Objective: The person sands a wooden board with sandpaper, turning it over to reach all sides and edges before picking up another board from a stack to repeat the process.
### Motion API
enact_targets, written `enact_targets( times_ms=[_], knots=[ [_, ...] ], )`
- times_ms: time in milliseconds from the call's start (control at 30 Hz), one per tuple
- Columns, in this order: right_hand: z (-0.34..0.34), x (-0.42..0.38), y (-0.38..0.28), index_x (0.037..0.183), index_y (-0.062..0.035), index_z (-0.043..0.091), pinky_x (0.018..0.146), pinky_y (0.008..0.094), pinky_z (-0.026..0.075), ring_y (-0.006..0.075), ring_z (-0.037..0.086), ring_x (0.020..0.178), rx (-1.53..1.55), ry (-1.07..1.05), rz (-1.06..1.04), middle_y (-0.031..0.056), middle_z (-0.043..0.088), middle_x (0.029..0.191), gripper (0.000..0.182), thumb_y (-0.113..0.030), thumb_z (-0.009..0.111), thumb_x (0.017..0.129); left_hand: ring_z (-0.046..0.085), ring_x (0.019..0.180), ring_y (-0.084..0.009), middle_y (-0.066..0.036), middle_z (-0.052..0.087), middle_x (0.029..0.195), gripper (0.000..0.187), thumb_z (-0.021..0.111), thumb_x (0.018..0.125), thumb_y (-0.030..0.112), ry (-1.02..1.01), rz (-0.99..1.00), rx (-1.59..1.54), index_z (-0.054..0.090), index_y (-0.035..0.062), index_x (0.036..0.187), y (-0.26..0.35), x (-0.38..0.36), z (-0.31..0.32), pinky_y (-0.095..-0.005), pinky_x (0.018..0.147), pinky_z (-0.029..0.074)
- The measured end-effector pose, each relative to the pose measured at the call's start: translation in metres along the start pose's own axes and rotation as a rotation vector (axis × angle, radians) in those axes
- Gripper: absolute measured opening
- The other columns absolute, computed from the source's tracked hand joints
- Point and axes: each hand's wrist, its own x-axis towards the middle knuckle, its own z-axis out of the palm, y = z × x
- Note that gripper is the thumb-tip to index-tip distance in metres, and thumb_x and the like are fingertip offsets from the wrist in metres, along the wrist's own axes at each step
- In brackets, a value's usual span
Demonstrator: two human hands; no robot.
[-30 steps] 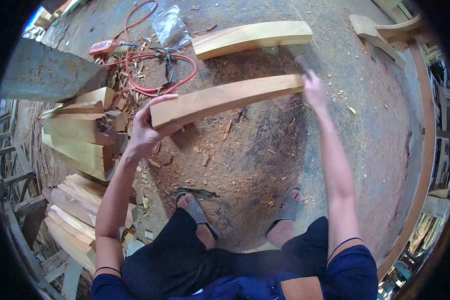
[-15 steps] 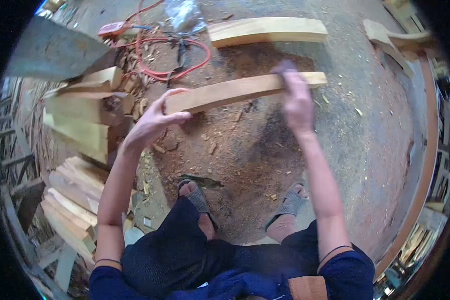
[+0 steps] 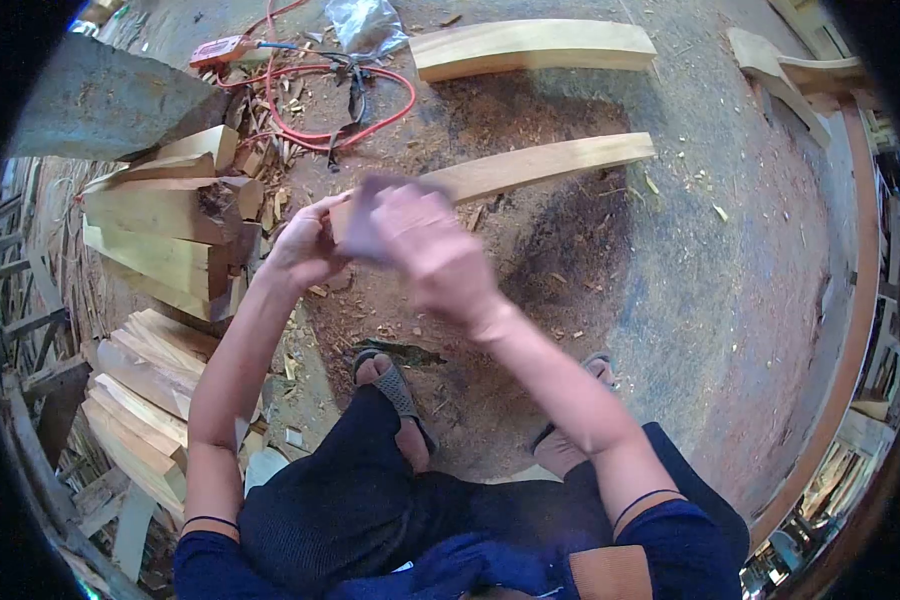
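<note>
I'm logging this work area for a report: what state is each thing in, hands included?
Left hand: gripping the beam's left end
Right hand: closed on the dark pad, blurred
Held beam: slightly curved, partly covered by the pad
Dark pad: over the held beam, blurred
Pale beam: lying on the floor
Red cable: loosely looped
Plastic bag: crumpled

The single view looks out from the person's head, facing forward and steeply down to the floor (image 3: 730, 300). Its wide fisheye field bows straight edges and ends in dark, rounded corners. The navy shirt (image 3: 470, 562) sits close at the bottom edge, the left hand (image 3: 305, 245) and right hand (image 3: 435, 245) show farther off, and the red cord (image 3: 412, 98) lies beyond.
</note>
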Motion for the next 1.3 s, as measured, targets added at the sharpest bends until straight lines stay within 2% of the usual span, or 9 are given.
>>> enact_targets(
  times_ms=[200,400,600,733,767,933,1067,1200,1300],
  knots=[
    [-0.079,-0.066,0.204,0.130,-0.0018,0.050,0.103,0.0414,0.043,0.0347,0.050,0.122,-0.278,0.154,0.581,0.0196,0.052,0.132,0.036,-0.010,0.043,0.096,0.054,0.103,-0.0230,-0.013,0.058,0.112,0.030,0.061,0.086,0.016,0.283,-0.071,-0.315,0.058,0.0025,0.113,-0.009,0.008,-0.002,-0.0423,0.098,0.047],
    [-0.131,-0.069,0.251,0.136,-0.0034,0.045,0.104,0.0450,0.037,0.0362,0.048,0.124,-0.287,0.097,0.849,0.0198,0.051,0.133,0.045,-0.026,0.042,0.097,0.057,0.106,-0.0224,-0.011,0.059,0.114,0.035,0.068,0.081,0.014,0.244,-0.026,-0.247,0.056,0.0003,0.111,-0.015,-0.001,0.016,-0.0289,0.075,0.057],
    [-0.095,-0.066,0.204,0.136,-0.0035,0.044,0.104,0.0421,0.037,0.0347,0.047,0.126,-0.161,0.197,1.133,0.0208,0.049,0.135,0.046,-0.028,0.043,0.097,0.057,0.108,-0.0249,-0.011,0.058,0.118,0.028,0.059,0.086,0.011,0.109,0.340,-0.024,0.054,0.0034,0.113,0.005,-0.001,0.031,-0.0491,0.101,0.044],
    [-0.041,-0.020,0.116,0.128,0.0007,0.050,0.107,0.0423,0.033,0.0331,0.046,0.124,-0.193,0.157,0.521,0.0180,0.053,0.128,0.039,-0.013,0.044,0.092,0.050,0.119,-0.0250,-0.012,0.050,0.125,0.042,0.059,0.089,0.017,0.046,0.321,-0.015,0.045,0.0027,0.126,0.009,0.003,0.026,-0.0532,0.101,0.044],
    [-0.025,-0.010,0.089,0.128,0.0005,0.050,0.110,0.0418,0.031,0.0322,0.043,0.128,-0.148,0.123,0.374,0.0184,0.051,0.132,0.041,-0.008,0.046,0.088,0.050,0.120,-0.0268,-0.014,0.050,0.129,0.048,0.052,0.094,0.032,0.085,0.356,0.058,0.044,0.0013,0.130,0.005,0.004,0.023,-0.0519,0.100,0.044],
    [0.005,-0.001,0.012,0.130,-0.0027,0.051,0.113,0.0404,0.028,0.0297,0.042,0.131,0.062,-0.010,0.032,0.0164,0.050,0.136,0.050,0.000,0.047,0.080,0.049,0.122,-0.0316,-0.019,0.050,0.133,0.067,0.032,0.096,0.055,0.094,0.270,-0.121,0.045,-0.0003,0.132,0.008,-0.001,0.024,-0.0488,0.103,0.040],
    [-0.042,-0.032,0.112,0.126,-0.0036,0.055,0.108,0.0406,0.035,0.0317,0.047,0.125,-0.154,0.057,0.214,0.0146,0.054,0.131,0.047,0.007,0.046,0.081,0.053,0.118,-0.0314,-0.019,0.050,0.132,0.073,0.043,0.091,0.060,0.069,0.233,-0.210,0.046,-0.0019,0.130,0.009,-0.007,0.029,-0.0497,0.100,0.043],
    [-0.076,-0.107,0.253,0.131,-0.0084,0.050,0.104,0.0389,0.040,0.0298,0.053,0.118,-0.413,0.246,0.731,0.0141,0.055,0.129,0.037,-0.014,0.043,0.095,0.052,0.118,-0.0313,-0.018,0.051,0.128,0.067,0.057,0.088,0.053,0.073,0.140,-0.106,0.047,0.0006,0.129,0.009,-0.002,0.023,-0.0480,0.101,0.046],
    [-0.073,-0.064,0.204,0.129,-0.0054,0.050,0.101,0.0430,0.041,0.0307,0.054,0.116,-0.308,0.148,0.960,0.0166,0.054,0.130,0.036,-0.019,0.042,0.096,0.052,0.118,-0.0319,-0.016,0.049,0.128,0.053,0.063,0.089,0.041,0.111,0.085,-0.149,0.046,0.0064,0.126,0.005,-0.002,0.029,-0.0523,0.100,0.046]
  ],
)
